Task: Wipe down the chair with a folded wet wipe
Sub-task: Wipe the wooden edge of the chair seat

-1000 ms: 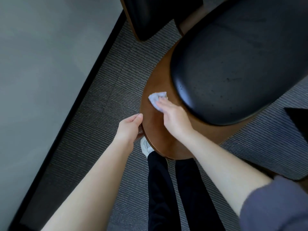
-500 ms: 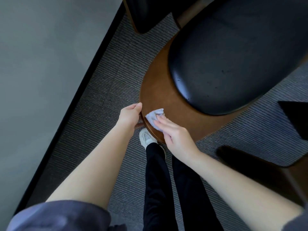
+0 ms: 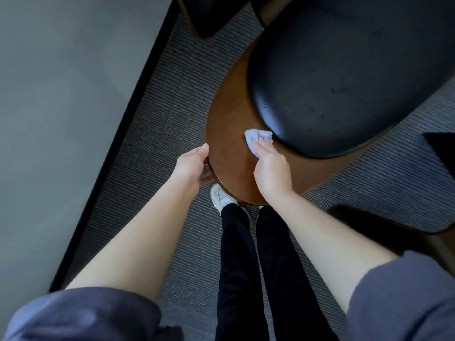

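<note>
Fingers of my right hand (image 3: 270, 173) are bent over the wet wipe (image 3: 256, 139), holding it bunched and pressed to the brown wooden shell of the chair (image 3: 229, 119). The wipe sticks out at the hand's 12 o'clock, right where the wood meets the black cushion (image 3: 332, 82). At 9 o'clock from there my left hand (image 3: 192, 166) grips the rim of the shell, thumb up along the edge and fingers curled underneath, steadying the chair.

The cushion fills the view from 12 to 3 o'clock, and it looks speckled with pale marks. Wood shows as a curved band around its near side. My white shoe (image 3: 221, 196) peeks out below the rim at 6 o'clock of the left hand. Striped grey carpet (image 3: 152, 119) runs under everything, with a grey wall (image 3: 61, 94) at 9 to 10 o'clock. Part of a second chair (image 3: 211, 16) sits at 12 o'clock.

I judge the wiping only partly done, with the wood in hand and the cushion not reached.

The wipe looks more crumpled than folded, so it could roll up or slip from under my fingers as I drag it. Pushing into the seam may snag it under the cushion's lip. If my left grip slackens, the chair could shift on the carpet mid-stroke.
</note>
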The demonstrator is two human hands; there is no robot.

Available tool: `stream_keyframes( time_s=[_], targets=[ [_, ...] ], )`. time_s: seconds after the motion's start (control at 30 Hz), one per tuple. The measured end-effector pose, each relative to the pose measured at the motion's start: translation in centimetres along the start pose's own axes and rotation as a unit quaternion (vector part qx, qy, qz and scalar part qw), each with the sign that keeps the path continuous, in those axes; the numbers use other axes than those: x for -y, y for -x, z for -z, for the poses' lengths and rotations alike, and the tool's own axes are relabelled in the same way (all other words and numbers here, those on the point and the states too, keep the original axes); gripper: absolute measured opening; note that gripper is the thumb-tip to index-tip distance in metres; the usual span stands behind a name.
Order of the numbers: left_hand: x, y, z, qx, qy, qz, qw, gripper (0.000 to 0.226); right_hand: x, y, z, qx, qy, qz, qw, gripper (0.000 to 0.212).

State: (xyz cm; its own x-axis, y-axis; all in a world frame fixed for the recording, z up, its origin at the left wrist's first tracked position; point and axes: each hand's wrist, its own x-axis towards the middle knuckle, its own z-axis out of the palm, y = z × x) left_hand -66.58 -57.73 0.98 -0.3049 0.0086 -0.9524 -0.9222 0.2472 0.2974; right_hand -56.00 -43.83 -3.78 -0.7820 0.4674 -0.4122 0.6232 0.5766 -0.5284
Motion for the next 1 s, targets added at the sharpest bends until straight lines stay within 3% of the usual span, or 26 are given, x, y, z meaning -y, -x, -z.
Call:
stream_keyframes(
  time_s=[0.13, 0.3, 0.47, 0.57, 0.73, 0.87, 1.0],
  targets=[
    [-0.2, 1.2, -0.6, -0.01, 0.045, 0.028, 0.999, 0.025, -2.2, 5.1, 2.3, -0.027, 0.005, -0.043, 0.999, 0.056],
    [0.7, 1.5, -0.2, 0.026, 0.082, 0.051, 0.995, 0.024, -0.2, 2.4, 3.0, 0.029, 0.029, -0.109, 0.993, 0.061],
    [1.1, 1.4, -0.4, 0.026, 0.06, 0.035, 0.997, 0.026, 2.9, 2.9, 0.9, 0.07, -0.034, 0.039, 0.996, 0.065],
    [1.1, 1.9, -0.7, 0.022, 0.089, 0.053, 0.994, 0.027, -0.1, 6.3, 2.0, 0.053, -0.046, 0.058, 0.996, 0.065],
    [1.8, 2.3, -0.6, 0.037, 0.133, 0.064, 0.988, 0.027, -8.2, 5.5, 5.8, 0.011, 0.026, -0.086, 0.996, 0.063],
    [2.3, 2.0, -0.7, 0.025, 0.117, 0.047, 0.992, 0.025, -7.7, 4.4, 6.6, 0.015, 0.044, -0.177, 0.983, 0.057],
    [2.0, 2.3, -0.7, 0.029, 0.114, 0.045, 0.992, 0.025, -2.0, 5.5, 3.6, 0.034, 0.011, -0.045, 0.998, 0.069]
  ],
)
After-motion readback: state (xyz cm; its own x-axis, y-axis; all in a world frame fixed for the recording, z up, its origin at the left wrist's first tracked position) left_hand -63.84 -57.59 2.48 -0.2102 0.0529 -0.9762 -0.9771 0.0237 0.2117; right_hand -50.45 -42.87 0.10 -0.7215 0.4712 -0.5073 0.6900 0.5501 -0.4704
